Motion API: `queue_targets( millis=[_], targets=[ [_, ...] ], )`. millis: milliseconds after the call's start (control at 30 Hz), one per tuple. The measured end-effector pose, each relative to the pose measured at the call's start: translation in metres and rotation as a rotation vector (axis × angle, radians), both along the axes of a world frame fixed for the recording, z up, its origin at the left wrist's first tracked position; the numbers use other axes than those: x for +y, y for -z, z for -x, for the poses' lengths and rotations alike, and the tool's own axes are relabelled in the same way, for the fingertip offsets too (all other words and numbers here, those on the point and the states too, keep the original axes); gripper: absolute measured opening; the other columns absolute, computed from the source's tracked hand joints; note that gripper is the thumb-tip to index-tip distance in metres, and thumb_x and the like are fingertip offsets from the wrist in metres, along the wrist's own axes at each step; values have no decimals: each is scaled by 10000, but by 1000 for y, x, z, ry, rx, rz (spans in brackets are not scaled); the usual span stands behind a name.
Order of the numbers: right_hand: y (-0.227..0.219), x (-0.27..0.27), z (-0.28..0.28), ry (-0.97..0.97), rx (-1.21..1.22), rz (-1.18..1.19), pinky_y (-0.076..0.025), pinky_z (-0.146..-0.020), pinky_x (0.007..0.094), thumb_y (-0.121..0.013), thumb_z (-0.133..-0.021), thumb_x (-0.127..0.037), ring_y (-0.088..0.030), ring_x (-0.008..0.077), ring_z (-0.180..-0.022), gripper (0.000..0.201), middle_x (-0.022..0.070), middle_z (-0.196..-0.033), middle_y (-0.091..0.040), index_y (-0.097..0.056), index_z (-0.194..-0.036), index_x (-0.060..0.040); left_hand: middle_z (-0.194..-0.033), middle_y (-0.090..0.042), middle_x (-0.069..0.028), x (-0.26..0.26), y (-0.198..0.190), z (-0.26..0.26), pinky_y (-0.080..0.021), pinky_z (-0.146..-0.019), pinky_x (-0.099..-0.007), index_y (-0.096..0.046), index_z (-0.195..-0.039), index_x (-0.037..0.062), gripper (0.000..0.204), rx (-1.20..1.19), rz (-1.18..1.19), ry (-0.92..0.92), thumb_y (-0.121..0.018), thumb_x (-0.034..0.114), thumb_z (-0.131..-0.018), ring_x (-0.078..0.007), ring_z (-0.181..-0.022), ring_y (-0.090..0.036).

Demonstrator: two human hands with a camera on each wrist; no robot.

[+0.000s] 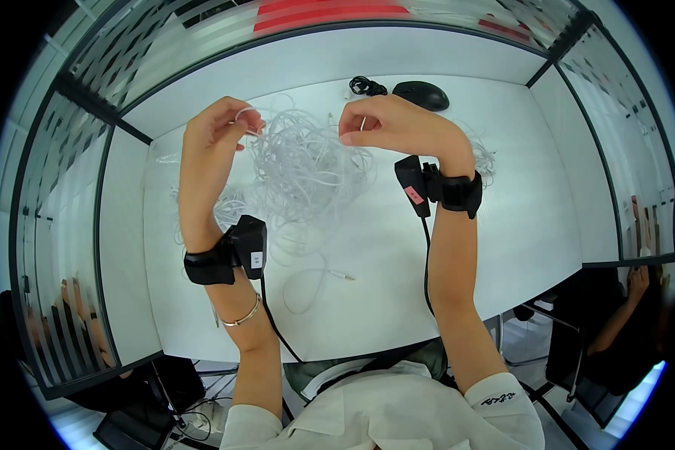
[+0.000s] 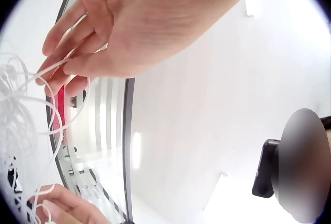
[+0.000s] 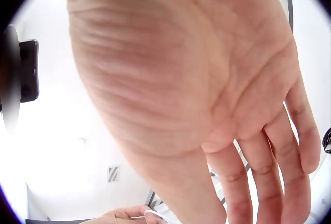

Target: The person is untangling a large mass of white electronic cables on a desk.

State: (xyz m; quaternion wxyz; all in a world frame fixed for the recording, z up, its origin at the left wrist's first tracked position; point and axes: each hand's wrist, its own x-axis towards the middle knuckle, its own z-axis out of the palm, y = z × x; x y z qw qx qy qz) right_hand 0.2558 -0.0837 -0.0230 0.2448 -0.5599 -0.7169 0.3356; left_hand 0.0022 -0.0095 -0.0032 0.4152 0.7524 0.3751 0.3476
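A big loose tangle of white cable (image 1: pixel 304 161) lies on the white table, between the two hands. At its left side my left hand (image 1: pixel 208 150) pinches one strand between thumb and fingertips; in the left wrist view the strand (image 2: pixel 57 66) loops from the fingers into the tangle. My right hand (image 1: pixel 405 129) is bent over the tangle's upper right side, thumb and fingers pinching a white strand (image 1: pixel 364 124). The right fingertips run out of the right wrist view. One cable end with a plug (image 1: pixel 343 276) lies in front of the tangle.
Smaller white cable bundles lie left (image 1: pixel 232 206) and right (image 1: pixel 484 161) of the tangle. A black mouse (image 1: pixel 420 95) and a coiled black cable (image 1: pixel 367 86) sit at the back. Low white panels (image 1: pixel 330 56) border the table. Another person's hand (image 1: pixel 637 281) shows at far right.
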Motion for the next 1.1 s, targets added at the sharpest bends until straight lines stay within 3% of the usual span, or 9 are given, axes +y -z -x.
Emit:
queue_targets(
  millis=[133,333,433,533,633,733,867,1000,1100],
  targets=[
    [0,0,0,-12,21,-1,-463,-655,312,-642,-837,-287,-601,182,-758,235,65,-828,-653,-671,-930,-73,-773,-632,-44,7,9,-3,-406,-697,-228,-549,-828,-1,120,-56,-169,20,-446,-39,-779,-109,-764,-572],
    [1,1,3,-61,-4,17,-467,-658,322,-650,-827,-295,-604,188,-751,264,71,-832,-656,-672,-919,-48,-697,-514,-20,2,0,-3,-381,-656,-217,-506,-778,8,90,-150,38,149,-433,-41,-756,-93,-662,-456],
    [3,2,3,-109,17,-4,-452,-609,278,-633,-863,-259,-573,124,-715,201,26,-778,-629,-646,-901,-62,-710,-523,-20,-1,-3,-3,-363,-642,-212,-512,-783,15,80,-96,67,140,-445,-18,-754,-82,-662,-446],
    [-2,1,5,-111,-7,12,-458,-639,281,-634,-860,-249,-572,125,-728,191,22,-786,-623,-630,-895,-61,-687,-511,-6,-3,-5,-4,-337,-575,-211,-518,-782,29,28,-94,63,144,-496,40,-797,-64,-625,-424],
    [2,3,3,-133,72,-48,-462,-679,289,-633,-861,-240,-572,128,-750,189,20,-801,-618,-613,-898,-56,-610,-484,20,-5,-11,-3,-291,-501,-214,-550,-804,31,115,-38,186,72,-574,136,-844,-48,-546,-384],
    [0,2,5,-110,154,-130,-459,-657,306,-634,-849,-226,-590,166,-737,198,53,-801,-638,-625,-907,-37,-535,-449,44,-14,-12,-12,-254,-458,-219,-590,-852,19,224,174,116,-68,-640,237,-861,-39,-486,-343],
    [2,3,6,-57,166,-176,-449,-649,296,-608,-870,-207,-574,156,-726,163,48,-781,-626,-627,-918,-52,-526,-457,63,-8,-3,-8,-196,-434,-209,-640,-876,30,221,182,97,49,-651,251,-873,-19,-456,-336],
    [-6,1,7,16,149,-135,-441,-665,290,-591,-871,-201,-569,151,-751,162,42,-785,-626,-639,-937,-61,-635,-551,33,-7,-4,-4,-271,-430,-188,-654,-878,22,188,164,118,124,-657,210,-868,-24,-517,-437],
    [-7,-1,6,8,96,-125,-432,-659,291,-577,-875,-204,-558,147,-746,175,39,-776,-621,-641,-939,-55,-634,-552,10,-10,-7,-4,-340,-515,-206,-660,-860,12,196,199,107,98,-682,207,-847,-60,-565,-500]
  ],
)
